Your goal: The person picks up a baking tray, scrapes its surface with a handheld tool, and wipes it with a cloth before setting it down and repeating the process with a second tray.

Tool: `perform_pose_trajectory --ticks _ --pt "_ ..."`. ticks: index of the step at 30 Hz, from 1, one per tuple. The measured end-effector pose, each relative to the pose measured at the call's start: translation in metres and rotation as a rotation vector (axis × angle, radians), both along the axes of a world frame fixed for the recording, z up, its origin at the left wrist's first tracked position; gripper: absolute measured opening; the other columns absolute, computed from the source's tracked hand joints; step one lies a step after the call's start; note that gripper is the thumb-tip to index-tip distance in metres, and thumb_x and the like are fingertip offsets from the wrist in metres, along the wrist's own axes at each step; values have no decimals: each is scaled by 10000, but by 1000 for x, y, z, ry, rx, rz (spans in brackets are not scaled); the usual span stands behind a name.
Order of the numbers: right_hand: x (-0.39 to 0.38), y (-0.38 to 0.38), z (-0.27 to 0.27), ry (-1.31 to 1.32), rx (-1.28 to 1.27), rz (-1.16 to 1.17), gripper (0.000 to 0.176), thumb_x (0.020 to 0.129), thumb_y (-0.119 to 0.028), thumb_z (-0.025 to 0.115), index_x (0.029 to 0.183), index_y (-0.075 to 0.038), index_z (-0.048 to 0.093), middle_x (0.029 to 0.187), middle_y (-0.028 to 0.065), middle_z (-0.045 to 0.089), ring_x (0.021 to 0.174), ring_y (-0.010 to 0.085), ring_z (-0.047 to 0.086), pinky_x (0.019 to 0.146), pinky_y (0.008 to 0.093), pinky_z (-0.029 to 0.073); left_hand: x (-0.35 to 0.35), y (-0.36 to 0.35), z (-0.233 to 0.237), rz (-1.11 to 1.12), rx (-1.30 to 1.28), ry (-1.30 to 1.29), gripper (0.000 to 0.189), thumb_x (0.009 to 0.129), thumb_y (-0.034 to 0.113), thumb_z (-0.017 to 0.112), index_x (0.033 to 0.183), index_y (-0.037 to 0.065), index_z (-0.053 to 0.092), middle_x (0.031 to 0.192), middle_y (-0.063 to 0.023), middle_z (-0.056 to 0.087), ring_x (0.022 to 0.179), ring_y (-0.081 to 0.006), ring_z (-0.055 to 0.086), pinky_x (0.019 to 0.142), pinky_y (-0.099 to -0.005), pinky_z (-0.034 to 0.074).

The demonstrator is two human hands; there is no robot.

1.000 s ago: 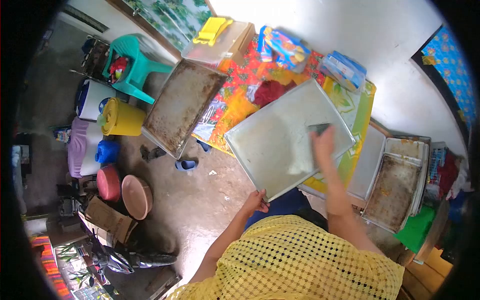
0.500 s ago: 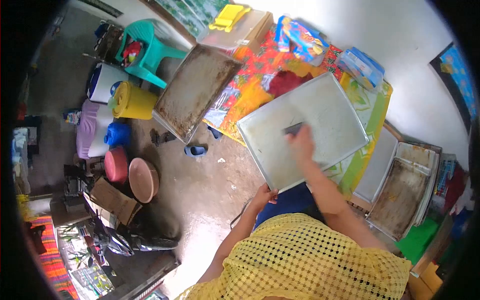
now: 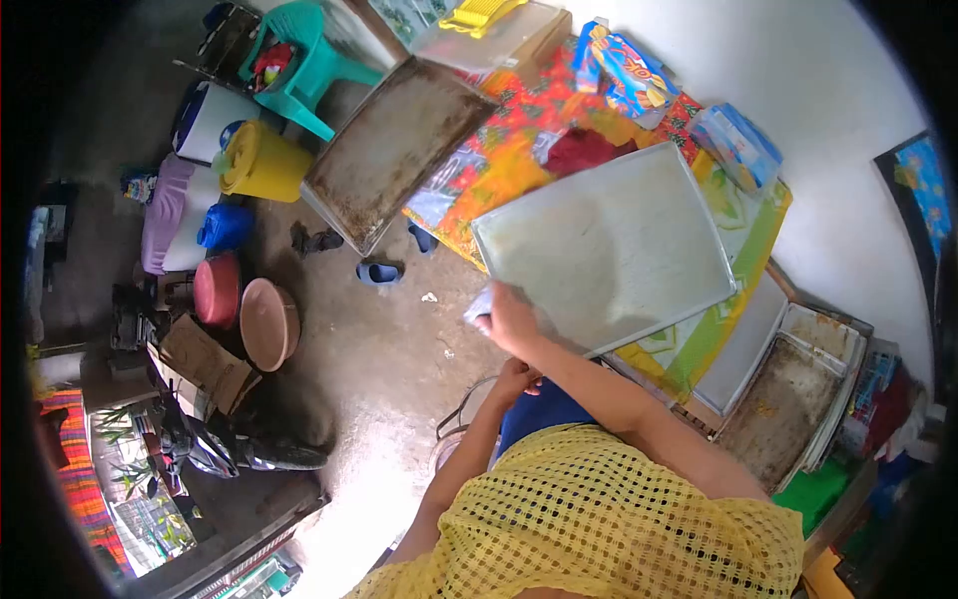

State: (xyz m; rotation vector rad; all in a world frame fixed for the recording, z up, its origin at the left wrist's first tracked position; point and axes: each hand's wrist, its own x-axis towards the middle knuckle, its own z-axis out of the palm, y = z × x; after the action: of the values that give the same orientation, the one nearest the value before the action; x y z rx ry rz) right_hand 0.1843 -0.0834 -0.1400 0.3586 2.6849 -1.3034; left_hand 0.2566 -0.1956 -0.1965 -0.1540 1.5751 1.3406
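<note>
Slid from mid-tray, the right hand [image 3: 509, 321] now sits at the tray's [image 3: 609, 240] near-left edge, fingers clenched on a grey scraper [image 3: 479, 307]. The left hand [image 3: 516, 379] hangs below, its grip impossible to tell. The tray overhangs the table [image 3: 694, 349] above open floor [image 3: 384, 384], its long axis running left to upper-right.

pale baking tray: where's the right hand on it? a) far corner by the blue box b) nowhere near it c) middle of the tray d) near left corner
d: the right hand, gripping a small grey tool, is at the near left corner of the pale baking tray.
</note>
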Motion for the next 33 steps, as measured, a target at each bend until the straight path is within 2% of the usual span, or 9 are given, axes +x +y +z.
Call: perform_pose_trajectory --ticks 3,6,9,13,16,20,24,27,33 --pt "-4 29 35 19 -137 -90 646 765 -314 706 1229 32 419 1162 251 518 1119 392 509 912 475 429 5 -6 5 36 24 -25 297 876 189 622 1110 29 533 802 -41 587 666 -124 576 541 -268 522" --pt "-16 133 26 -58 45 -507 778 776 -373 683 1337 48 346 1283 247 475 1197 377 471 974 458 401 5 -1 14 70 42 -8 292 885 193 611 1115 31 535 809 -40 589 666 -120 574 534 -259 507" --pt "-5 252 16 -27 315 -823 767 732 -310 744 1285 45 349 1211 229 516 1099 378 536 900 472 443 4 -1 12 47 43 21 288 889 190 602 1120 32 533 799 -37 585 662 -117 570 523 -250 491" --pt "-16 243 7 -18 348 -943 693 731 -264 750 1227 30 366 1129 214 566 1005 391 582 825 488 473 -2 1 20 -30 31 29 275 896 176 586 1124 33 527 792 -25 577 666 -118 568 543 -256 501" --pt "-39 126 -49 130 299 -559 673 750 -304 712 1229 56 404 1191 263 523 1104 396 523 931 477 421 -3 2 21 -50 -20 36 258 896 168 582 1110 31 541 803 -27 590 683 -120 577 549 -251 507" --pt "-34 -9 5 -34 80 61 611 784 -272 677 1247 7 393 1104 227 546 1005 387 565 805 464 481 -2 1 15 -15 -15 40 233 882 160 595 1068 21 576 828 -46 621 707 -121 594 537 -238 504" --pt "-37 -10 29 397 34 -94 437 815 -231 648 1147 -31 446 996 152 557 880 327 588 697 452 483 -1 -2 14 -36 21 79 236 877 181 611 1047 21 580 825 -47 619 700 -115 595 544 -240 506" --pt "-44 20 19 794 257 148 349 844 -203 608 1131 -62 470 926 104 552 864 275 584 664 414 478 -2 0 12 -32 31 82 246 883 202 613 1048 27 562 802 -35 599 688 -110 588 537 -240 496" --pt "-48 20 38 626 387 247 317 820 -159 591 1110 -99 479 929 63 550 863 217 581 634 365 482 -3 1 14 -36 32 68 288 882 219 614 1082 30 532 787 -27 578 676 -109 575 530 -241 479"
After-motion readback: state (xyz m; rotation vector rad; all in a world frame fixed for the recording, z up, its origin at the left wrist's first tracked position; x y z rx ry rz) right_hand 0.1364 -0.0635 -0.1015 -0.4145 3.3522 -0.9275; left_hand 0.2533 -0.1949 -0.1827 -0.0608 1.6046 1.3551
